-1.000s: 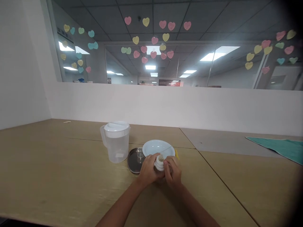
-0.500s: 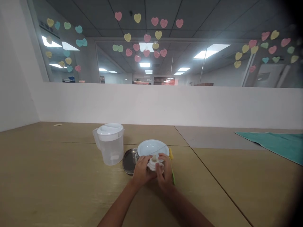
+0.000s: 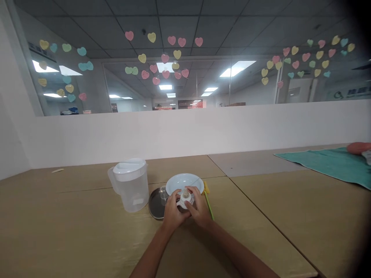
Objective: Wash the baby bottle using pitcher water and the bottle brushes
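A baby bottle [image 3: 185, 199] with a pale teat, white collar and side handle is between my hands, just in front of the white bowl [image 3: 185, 179]. My left hand [image 3: 173, 211] closes round its left side. On the right, my right hand [image 3: 199, 206] grips the collar with thumb and fingers. The lower part of the bottle is hidden by my hands. A dark round tray [image 3: 155, 204] lies to the left, bearing a small clear cup-like cap [image 3: 164, 193]. Beside my right hand lies a brush [image 3: 209, 205] with a green handle and yellow head.
A lidded clear plastic pitcher [image 3: 133, 189] stands left of the tray. A teal cloth [image 3: 321, 160] covers the table's far right, with a reddish object [image 3: 358, 148] on it. A small flat beige piece [image 3: 58, 170] lies at the back left, before the white wall [image 3: 162, 135].
The head view has turned right, bringing the reddish object into sight. My right hand's fingers have drawn in closer round the collar, and the bottle stays between my hands.
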Action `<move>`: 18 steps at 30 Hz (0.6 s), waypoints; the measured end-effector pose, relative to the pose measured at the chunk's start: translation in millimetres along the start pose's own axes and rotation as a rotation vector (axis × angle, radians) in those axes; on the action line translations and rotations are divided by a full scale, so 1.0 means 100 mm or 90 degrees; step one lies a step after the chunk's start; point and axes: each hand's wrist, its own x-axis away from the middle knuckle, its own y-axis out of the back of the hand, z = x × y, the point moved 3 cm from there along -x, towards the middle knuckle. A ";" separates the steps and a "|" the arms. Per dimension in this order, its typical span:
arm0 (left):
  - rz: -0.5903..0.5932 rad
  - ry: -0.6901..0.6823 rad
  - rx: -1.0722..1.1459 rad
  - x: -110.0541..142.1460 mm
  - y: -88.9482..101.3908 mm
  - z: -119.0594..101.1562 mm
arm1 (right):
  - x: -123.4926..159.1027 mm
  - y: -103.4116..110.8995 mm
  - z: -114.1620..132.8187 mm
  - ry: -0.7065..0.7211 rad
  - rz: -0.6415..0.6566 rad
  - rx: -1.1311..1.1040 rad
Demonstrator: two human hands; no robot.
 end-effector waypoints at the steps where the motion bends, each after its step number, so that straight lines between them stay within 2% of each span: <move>1: 0.001 0.003 0.006 0.00 0.00 0.01 | -0.02 0.00 0.02 0.003 0.012 0.017; 4: 0.004 0.008 0.017 0.01 -0.01 0.02 | -0.05 -0.02 0.03 -0.006 0.013 0.086; 8: 0.009 0.017 0.001 0.02 -0.03 0.01 | -0.06 -0.05 0.01 -0.033 -0.030 0.158; 12: 0.010 0.016 -0.027 -0.01 -0.03 -0.02 | -0.03 -0.08 0.01 -0.032 -0.044 0.179; 18: 0.020 0.003 -0.065 -0.01 -0.02 -0.07 | 0.03 -0.11 -0.03 -0.076 -0.047 0.180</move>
